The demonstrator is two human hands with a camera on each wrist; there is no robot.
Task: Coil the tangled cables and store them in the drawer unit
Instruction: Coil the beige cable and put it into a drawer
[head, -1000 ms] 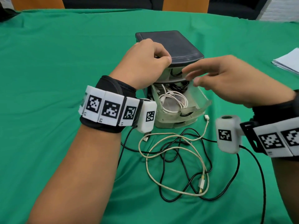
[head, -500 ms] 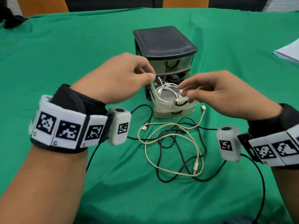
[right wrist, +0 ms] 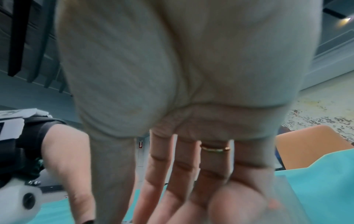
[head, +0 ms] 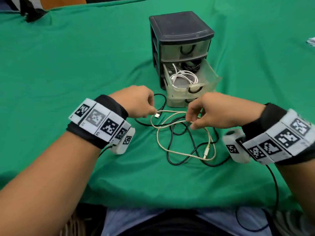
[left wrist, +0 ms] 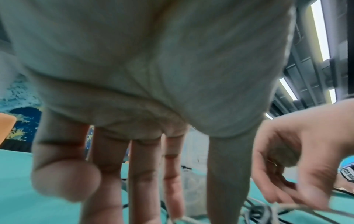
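Hands have left the drawer unit [head: 181,31] at 12 o'clock, whose middle drawer [head: 210,79] stays open with a coiled white cable [head: 185,77]. My left hand [head: 136,101] now pinches the beige cable [head: 185,155] near its USB plug [head: 157,115], and my right hand [head: 214,110] pinches a loop at 3 o'clock. Coiling starts next; the black cable [head: 180,160] remains tangled through it.

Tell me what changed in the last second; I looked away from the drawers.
Both hands came down from the drawer unit to the tangle: the left hand pinches the beige cable near its plug, the right hand pinches a loop. The middle drawer stays open, white cable inside.
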